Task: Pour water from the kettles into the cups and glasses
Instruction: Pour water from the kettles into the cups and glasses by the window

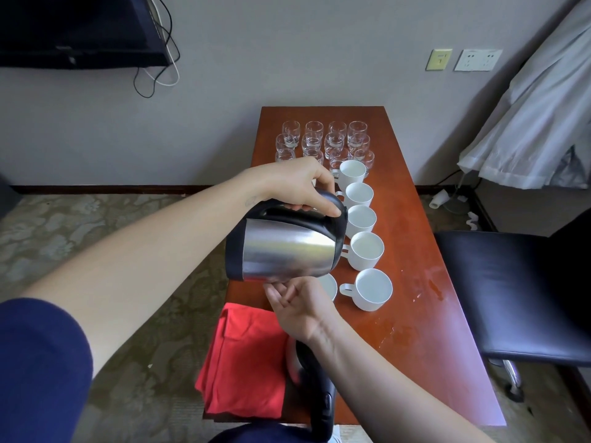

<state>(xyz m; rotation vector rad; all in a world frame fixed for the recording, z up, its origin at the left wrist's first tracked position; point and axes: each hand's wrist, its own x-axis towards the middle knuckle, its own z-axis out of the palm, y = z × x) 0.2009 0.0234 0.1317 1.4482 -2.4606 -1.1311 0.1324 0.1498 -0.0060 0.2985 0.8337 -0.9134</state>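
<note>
My left hand (299, 183) grips the black handle of a steel kettle (284, 247), which is tipped far over to the right above the table (415, 219). Its spout end is near a white cup (361, 219) in a column of several white cups (372, 289). My right hand (297, 302) touches the kettle's underside with its fingers spread. Another white cup (329, 286) shows partly behind that hand. Several clear glasses (323, 139) stand in rows at the table's far end. A second kettle (315, 388), dark-handled, lies mostly hidden under my right forearm.
A red cloth (246, 362) lies on the table's near left corner. A black padded chair (518, 298) stands to the right. Wet patches (433, 284) mark the table's right side. Cables and a plug lie on the floor (454, 199) at the wall.
</note>
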